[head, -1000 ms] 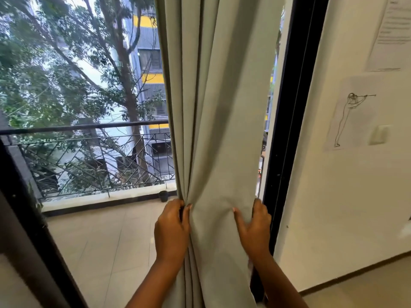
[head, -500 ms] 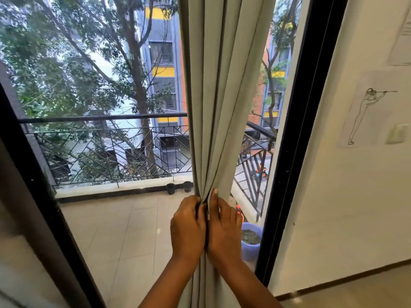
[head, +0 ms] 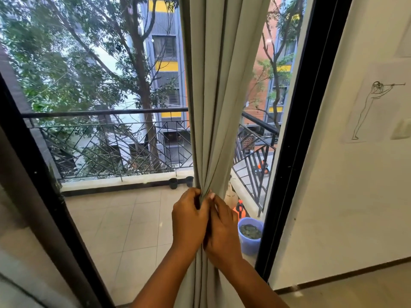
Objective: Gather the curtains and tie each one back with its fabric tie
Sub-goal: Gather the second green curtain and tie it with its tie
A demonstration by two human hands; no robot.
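A pale grey-green curtain [head: 219, 90] hangs in front of the glass balcony door, drawn into a narrow bunch of folds. My left hand [head: 189, 218] grips the bunch from the left side at waist height. My right hand [head: 223, 227] presses against it from the right, fingers curled round the folds, and the two hands touch each other. Below the hands the curtain falls straight between my forearms. No fabric tie shows in view.
The black door frame [head: 295, 138] stands just right of the curtain, with a white wall [head: 347, 196] and a line drawing [head: 373, 110] beyond it. Outside lie a tiled balcony, a metal railing [head: 111, 143], a blue bucket [head: 250, 235] and small pots.
My hands have come together, squeezing the wide curtain into a tight bunch. The right side of the window is now uncovered, showing the balcony corner and bucket.
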